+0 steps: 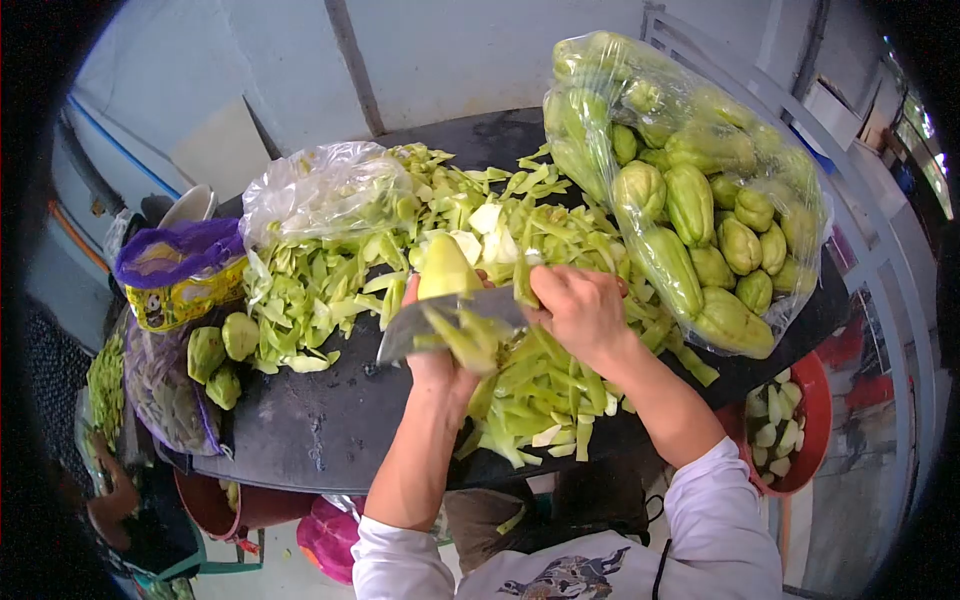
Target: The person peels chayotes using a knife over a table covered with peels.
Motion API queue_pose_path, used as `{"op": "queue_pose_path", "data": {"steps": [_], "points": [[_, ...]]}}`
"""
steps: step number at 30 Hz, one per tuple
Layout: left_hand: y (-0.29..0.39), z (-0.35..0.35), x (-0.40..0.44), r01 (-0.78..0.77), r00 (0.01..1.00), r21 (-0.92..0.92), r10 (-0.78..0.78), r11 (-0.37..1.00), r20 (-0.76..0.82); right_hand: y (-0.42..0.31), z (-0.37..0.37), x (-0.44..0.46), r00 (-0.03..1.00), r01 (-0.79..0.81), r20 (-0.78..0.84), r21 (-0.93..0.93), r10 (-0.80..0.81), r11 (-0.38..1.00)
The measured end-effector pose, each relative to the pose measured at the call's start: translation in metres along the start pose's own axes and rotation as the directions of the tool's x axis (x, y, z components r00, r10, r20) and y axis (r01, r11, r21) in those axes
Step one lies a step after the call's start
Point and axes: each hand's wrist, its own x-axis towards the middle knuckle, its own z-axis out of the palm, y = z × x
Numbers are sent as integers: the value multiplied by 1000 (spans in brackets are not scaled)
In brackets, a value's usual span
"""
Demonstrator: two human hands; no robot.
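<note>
Hands (585, 315) holding chayote (446, 268), knife (502, 306); tabletop edge (275, 472) exposed, left

Readable text: none. Label: yellow printed band (188, 296), carried on a purple mesh bag (205, 243) at the left end of the black table (290, 425); a black-and-white panda motif is shown on it, and the smaller printing alongside cannot be deciphered. Garment print: dark patterned figure (572, 577), borne on the front of a white shirt (722, 515); no wording can be made out.
</note>
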Motion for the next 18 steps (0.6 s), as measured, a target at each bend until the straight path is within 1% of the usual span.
{"op": "queue_pose_path", "data": {"steps": [2, 6, 9, 10, 11, 12, 14, 15, 17, 18], "points": [[0, 10, 1, -112, 981, 143, 133, 983, -140, 11, 6, 0, 996, -83, 41, 6, 83, 996], [3, 15, -1, -120, 977, 126, 140, 985, -161, 16, 3, 1, 997, -64, 39, 32, 62, 997], [6, 12, 1, -118, 975, 112, 136, 987, -173, 16, 3, 1, 994, -94, 62, 18, 93, 995], [6, 11, 1, -110, 977, 106, 127, 988, -172, 20, 6, 0, 988, -126, 92, 29, 123, 992], [4, 13, -3, -92, 975, 172, 124, 981, -183, 26, 8, 1, 982, -154, 119, 37, 149, 987], [7, 11, -3, -78, 991, 207, 99, 975, -89, 31, 9, 1, 982, -155, 116, 34, 150, 987], [5, 14, -5, -21, 998, 214, 34, 977, -56, 40, 7, 2, 978, -174, 126, 33, 168, 984], [2, 17, -6, -23, 998, 208, 34, 978, -50, 37, 4, 3, 978, -169, 124, 25, 165, 985], [-6, 21, -10, -21, 982, 205, 58, 979, -178, 25, -1, 4, 986, -159, 52, 39, 157, 986], [-5, 20, -9, -24, 981, 205, 62, 979, -181, 28, 2, 5, 986, -157, 55, 43, 155, 987]]}}
